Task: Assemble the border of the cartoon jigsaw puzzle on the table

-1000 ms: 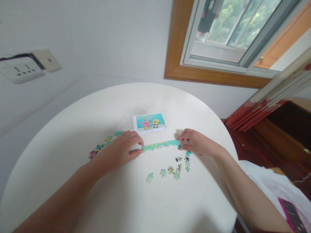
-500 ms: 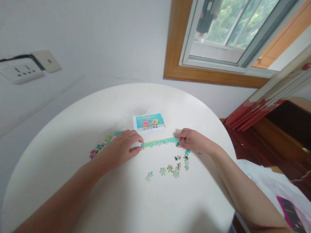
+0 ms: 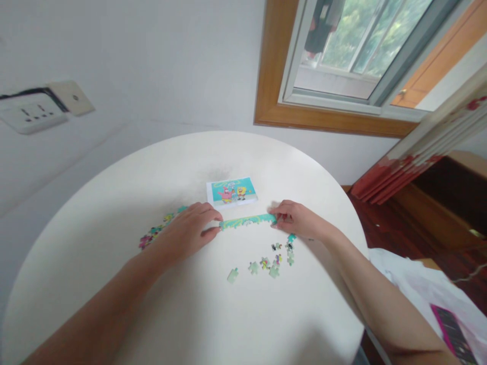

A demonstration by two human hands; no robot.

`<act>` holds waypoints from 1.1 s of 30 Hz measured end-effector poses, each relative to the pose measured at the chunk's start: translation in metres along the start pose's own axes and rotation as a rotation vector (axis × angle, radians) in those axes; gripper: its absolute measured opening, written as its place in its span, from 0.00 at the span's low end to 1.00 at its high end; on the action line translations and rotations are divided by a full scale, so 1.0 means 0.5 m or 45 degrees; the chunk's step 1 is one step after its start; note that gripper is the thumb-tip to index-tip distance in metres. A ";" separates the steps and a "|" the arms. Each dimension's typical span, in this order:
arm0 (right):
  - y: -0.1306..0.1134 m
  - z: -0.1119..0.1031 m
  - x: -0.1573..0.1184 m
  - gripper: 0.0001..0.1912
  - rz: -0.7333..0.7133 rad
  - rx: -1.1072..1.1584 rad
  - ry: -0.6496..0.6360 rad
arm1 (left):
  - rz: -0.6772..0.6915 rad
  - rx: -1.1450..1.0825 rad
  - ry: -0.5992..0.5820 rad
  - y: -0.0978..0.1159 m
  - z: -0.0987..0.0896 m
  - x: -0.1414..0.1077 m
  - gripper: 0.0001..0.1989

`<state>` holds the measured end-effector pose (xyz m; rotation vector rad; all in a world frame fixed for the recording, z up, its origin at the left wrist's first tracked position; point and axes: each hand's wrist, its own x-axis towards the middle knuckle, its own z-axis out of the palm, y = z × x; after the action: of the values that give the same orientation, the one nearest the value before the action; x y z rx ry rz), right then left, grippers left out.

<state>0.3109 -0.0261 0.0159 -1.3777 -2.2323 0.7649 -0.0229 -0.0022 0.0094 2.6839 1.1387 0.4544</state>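
Observation:
A narrow strip of joined turquoise jigsaw pieces (image 3: 247, 221) lies on the white table between my hands. My left hand (image 3: 192, 228) grips its left end between thumb and fingers. At the opposite end, my right hand (image 3: 299, 219) is closed on the strip, its fingertips partly covering the last piece. Just behind the strip sits a picture box (image 3: 233, 191) showing a pink starfish and a yellow sponge character. Loose jigsaw pieces (image 3: 274, 271), some pale green, are scattered in front of my right hand. A pile of coloured pieces (image 3: 154, 232) is partly hidden by my left hand.
The round white table (image 3: 182, 314) stands against a wall with a power socket (image 3: 34, 114). A wood-framed window (image 3: 335, 119) is at the back right, beside a red and white curtain (image 3: 395, 170). White plastic (image 3: 403, 274) lies to the right below the table edge.
My right hand has moved very slightly left along with its end of the strip. My left hand keeps its grip. The whole view has shifted a little.

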 end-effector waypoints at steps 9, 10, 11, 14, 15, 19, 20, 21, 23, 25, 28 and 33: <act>0.010 -0.037 -0.002 0.15 0.000 -0.261 0.194 | 0.032 -0.020 0.020 -0.006 0.005 -0.002 0.11; 0.014 -0.032 0.002 0.15 -0.024 -0.307 0.203 | 0.035 -0.022 0.022 -0.006 0.005 -0.001 0.11; 0.019 -0.026 0.005 0.15 -0.046 -0.339 0.207 | 0.038 -0.024 0.027 -0.006 0.005 -0.001 0.12; 0.029 -0.010 0.015 0.15 -0.085 -0.399 0.204 | 0.044 -0.033 0.032 -0.005 0.005 -0.001 0.12; 0.031 -0.007 0.017 0.15 -0.092 -0.421 0.205 | 0.043 -0.034 0.026 -0.005 0.004 -0.001 0.12; 0.032 -0.008 0.020 0.13 -0.107 -0.525 0.220 | 0.027 -0.025 0.017 -0.002 0.003 -0.002 0.12; 0.031 -0.009 0.020 0.12 -0.108 -0.550 0.224 | 0.026 -0.024 0.020 -0.001 0.003 -0.001 0.12; 0.030 -0.011 0.020 0.11 -0.109 -0.572 0.227 | 0.028 -0.024 0.023 -0.001 0.003 -0.001 0.12; 0.028 -0.014 0.020 0.11 -0.103 -0.607 0.237 | 0.038 -0.025 0.030 -0.001 0.004 -0.001 0.12; 0.028 -0.014 0.023 0.11 -0.085 -0.626 0.256 | 0.048 -0.022 0.033 -0.002 0.005 -0.001 0.12; 0.035 -0.011 0.028 0.12 -0.043 -0.617 0.307 | 0.061 -0.014 0.034 -0.005 0.008 -0.002 0.12; 0.058 -0.009 0.037 0.11 0.028 -0.490 0.391 | 0.062 -0.015 0.030 -0.005 0.008 -0.002 0.12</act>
<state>0.3253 0.0021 0.0017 -1.5692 -2.1882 0.1125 -0.0238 -0.0015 0.0046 2.7086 1.0753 0.5008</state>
